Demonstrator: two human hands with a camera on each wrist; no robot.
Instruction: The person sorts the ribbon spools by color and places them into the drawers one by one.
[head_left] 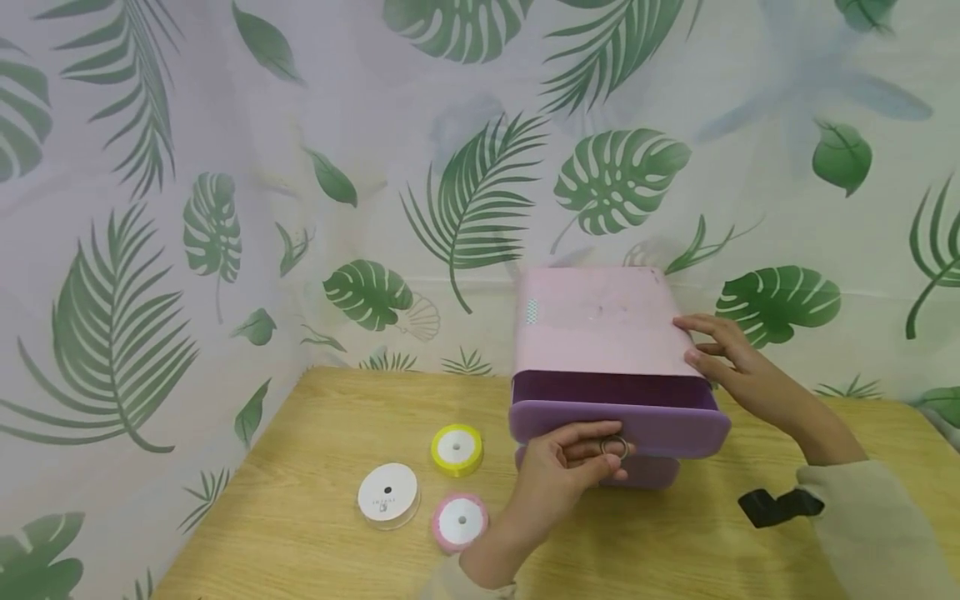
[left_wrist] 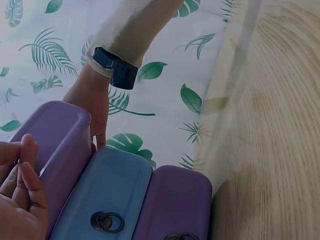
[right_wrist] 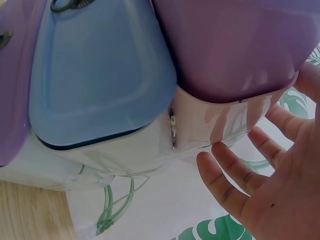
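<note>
A small pink-topped drawer cabinet (head_left: 592,325) stands on the table, its top purple drawer (head_left: 675,433) pulled partly out. My left hand (head_left: 558,471) is at that drawer's front, thumb and fingers pinching its metal ring pull (head_left: 613,437). Against the cabinet's right side, near the top, rests my right hand (head_left: 738,367) with its fingers extended; the right wrist view shows the fingertips (right_wrist: 207,162) at the pale side wall. Below the top drawer are a blue drawer (left_wrist: 112,185) and another purple drawer (left_wrist: 175,200), both pushed in. What the open drawer holds is hidden.
Left of the cabinet lie three ribbon spools: a yellow one (head_left: 457,450), a white one (head_left: 387,493) and a pink one (head_left: 461,522). A leaf-patterned cloth (head_left: 472,192) hangs behind the wooden table (head_left: 322,433) and along its left side.
</note>
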